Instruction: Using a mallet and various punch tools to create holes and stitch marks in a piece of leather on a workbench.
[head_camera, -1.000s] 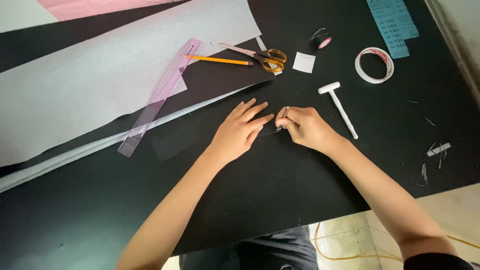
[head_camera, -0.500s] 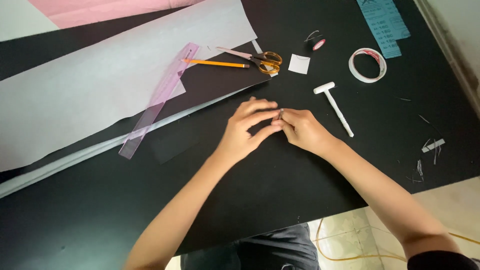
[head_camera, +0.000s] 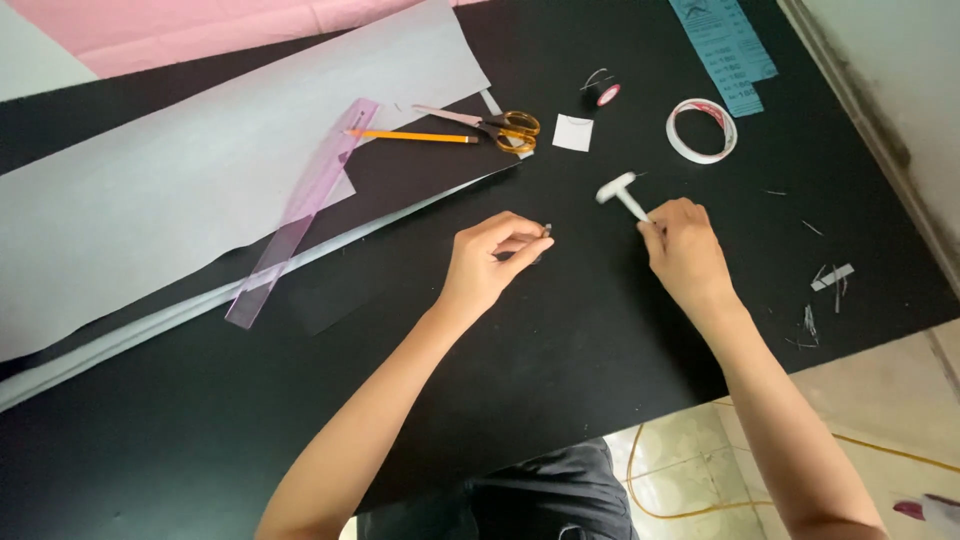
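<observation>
The right hand (head_camera: 685, 250) has its fingers closed on the white T-shaped tool (head_camera: 622, 193), just below the tape ring (head_camera: 701, 130); left hand (head_camera: 492, 262) pinches something tiny beside it. Best to grip the handle firmly and work slowly on the black surface (head_camera: 560, 340)

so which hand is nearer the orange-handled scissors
Left. The left hand pinches something small just below the orange-handled scissors; the right hand, gripping the white T-shaped tool, sits farther off to the right.
</observation>
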